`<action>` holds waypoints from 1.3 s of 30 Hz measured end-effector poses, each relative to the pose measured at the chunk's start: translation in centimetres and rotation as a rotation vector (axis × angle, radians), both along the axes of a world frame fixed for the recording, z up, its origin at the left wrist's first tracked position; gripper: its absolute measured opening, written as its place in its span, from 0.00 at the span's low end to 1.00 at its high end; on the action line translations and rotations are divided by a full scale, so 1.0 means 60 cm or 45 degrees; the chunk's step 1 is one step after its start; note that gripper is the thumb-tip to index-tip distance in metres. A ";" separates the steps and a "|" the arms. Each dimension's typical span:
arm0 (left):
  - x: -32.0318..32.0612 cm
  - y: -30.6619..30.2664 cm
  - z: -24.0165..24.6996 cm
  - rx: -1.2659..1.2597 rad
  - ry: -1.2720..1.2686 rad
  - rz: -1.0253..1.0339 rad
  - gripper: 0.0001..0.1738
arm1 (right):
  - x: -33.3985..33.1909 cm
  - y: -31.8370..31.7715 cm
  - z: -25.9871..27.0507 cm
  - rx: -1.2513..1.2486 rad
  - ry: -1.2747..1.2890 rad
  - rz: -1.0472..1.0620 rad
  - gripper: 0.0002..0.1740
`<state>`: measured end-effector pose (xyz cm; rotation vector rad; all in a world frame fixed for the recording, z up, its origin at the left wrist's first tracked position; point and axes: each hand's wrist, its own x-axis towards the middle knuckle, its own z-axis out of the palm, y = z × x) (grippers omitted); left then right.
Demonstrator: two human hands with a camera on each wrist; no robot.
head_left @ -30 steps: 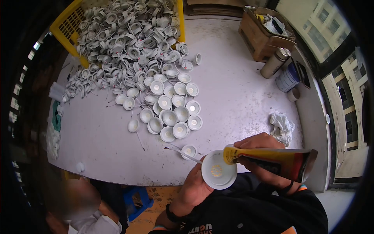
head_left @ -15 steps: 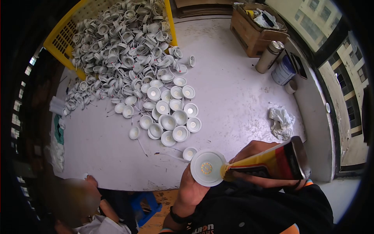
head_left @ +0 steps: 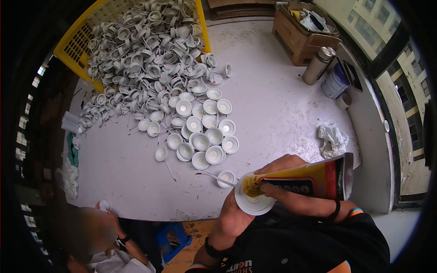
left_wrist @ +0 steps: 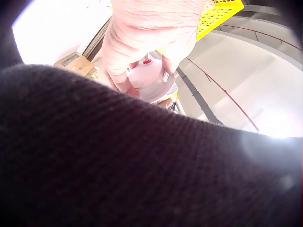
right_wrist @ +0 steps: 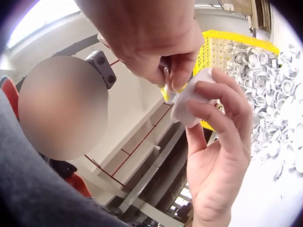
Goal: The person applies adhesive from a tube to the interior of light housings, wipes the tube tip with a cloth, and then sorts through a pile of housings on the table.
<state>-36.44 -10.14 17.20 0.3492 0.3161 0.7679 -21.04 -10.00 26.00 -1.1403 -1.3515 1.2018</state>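
My left hand grips a white round downlight by its outside, its dished face turned up and a thin cable trailing off to the left. In my right hand is a yellow, red and black glue tube, held along its body with the nozzle end pointing down over the downlight's middle. The tube's tip covers part of the small LED disc there. From the right wrist view, the fingers of the left hand curl round the downlight's back, and the tube is mostly hidden behind the right hand.
A loose downlight lies just beyond my left hand. Several more sit face up before a big heap of lamps spilling from a yellow basket. Crumpled white paper, a flask and a carton stand right. Another person sits lower left.
The tube's nozzle has gone from the downlight's right rim to over its middle, and the tube has tilted. The left hand keeps its grip. The other person now holds up a white round piece.
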 end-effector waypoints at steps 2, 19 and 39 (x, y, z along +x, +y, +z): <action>-0.001 0.002 -0.002 -0.009 0.002 0.008 0.35 | -0.003 0.004 -0.005 -0.080 0.020 -0.100 0.13; -0.313 0.087 -0.271 -0.407 0.711 0.884 0.28 | 0.026 0.003 -0.059 -0.243 0.316 -0.525 0.16; -0.261 0.280 -0.355 -0.757 0.666 1.181 0.22 | 0.013 0.058 -0.074 -0.267 0.300 -0.652 0.16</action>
